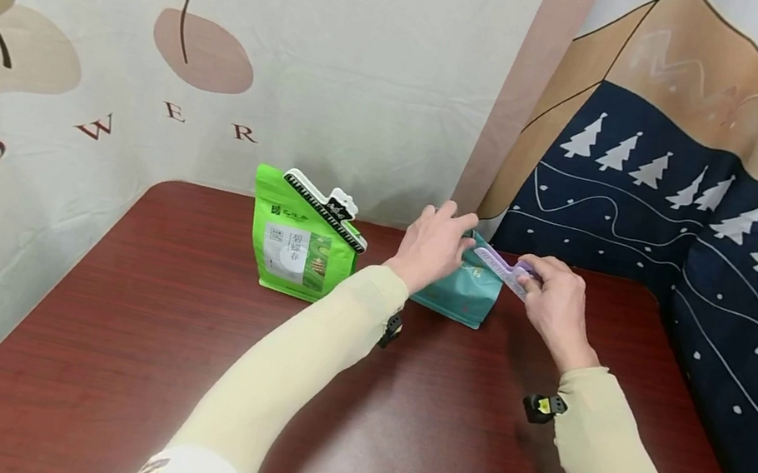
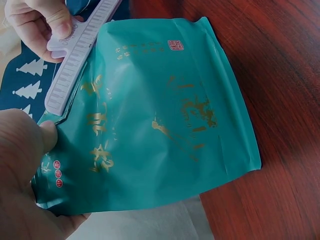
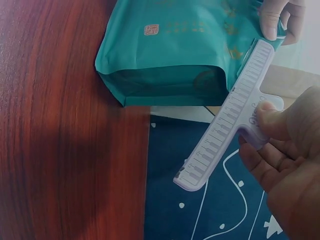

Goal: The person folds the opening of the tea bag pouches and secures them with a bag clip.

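Observation:
A teal tea bag (image 2: pixel 150 115) with gold lettering stands toward the back of the table, partly behind my left hand (image 1: pixel 435 245) in the head view. That hand grips the bag's top edge, its thumb (image 2: pixel 49 136) on the near face. My right hand (image 1: pixel 553 303) pinches the handle of a lilac sealing clip (image 3: pixel 225 120) printed with piano keys. The clip's long bar lies along the bag's top edge, one end close to my left thumb and the other jutting past the bag's side in the right wrist view.
Left of the teal bag stands a bright green tea bag (image 1: pixel 295 234), with a black-and-white piano-key clip (image 1: pixel 326 210) slanted across its top. Both stand on a dark red wooden table (image 1: pixel 176 353). Behind hang a flower-print cloth (image 1: pixel 380 59) and a navy tree-print cloth (image 1: pixel 655 226).

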The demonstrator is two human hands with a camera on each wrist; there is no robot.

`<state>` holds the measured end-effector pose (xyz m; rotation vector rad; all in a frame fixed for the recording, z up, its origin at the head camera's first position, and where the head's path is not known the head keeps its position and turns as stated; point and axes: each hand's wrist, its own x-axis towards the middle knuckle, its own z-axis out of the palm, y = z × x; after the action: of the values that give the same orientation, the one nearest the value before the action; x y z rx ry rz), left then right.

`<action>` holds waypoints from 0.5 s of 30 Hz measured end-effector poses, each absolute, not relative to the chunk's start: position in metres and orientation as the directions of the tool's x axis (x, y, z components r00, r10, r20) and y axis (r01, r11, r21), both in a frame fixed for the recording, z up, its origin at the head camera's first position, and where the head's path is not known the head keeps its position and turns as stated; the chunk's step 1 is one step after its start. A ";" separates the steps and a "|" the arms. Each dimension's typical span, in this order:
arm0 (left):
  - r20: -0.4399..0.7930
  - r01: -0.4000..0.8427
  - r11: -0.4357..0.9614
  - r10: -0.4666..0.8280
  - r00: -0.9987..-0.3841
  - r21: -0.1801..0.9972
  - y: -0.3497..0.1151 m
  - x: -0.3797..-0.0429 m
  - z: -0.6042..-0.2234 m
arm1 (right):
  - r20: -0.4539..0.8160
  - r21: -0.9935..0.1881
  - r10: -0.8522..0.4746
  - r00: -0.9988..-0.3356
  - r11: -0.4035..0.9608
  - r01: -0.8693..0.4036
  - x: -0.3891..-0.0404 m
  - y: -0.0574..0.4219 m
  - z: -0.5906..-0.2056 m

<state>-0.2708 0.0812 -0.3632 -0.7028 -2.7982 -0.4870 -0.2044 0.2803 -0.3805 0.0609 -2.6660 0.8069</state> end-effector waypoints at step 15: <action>0.247 0.473 0.828 0.412 -0.877 0.301 0.081 -0.272 -0.362 | 0.338 -0.556 0.090 -0.937 0.823 -0.122 -0.204 0.279 -0.381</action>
<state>-0.2724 0.0809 -0.3618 -0.6925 -2.8373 -0.5337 -0.2039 0.2786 -0.3814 0.0238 -2.6535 0.8425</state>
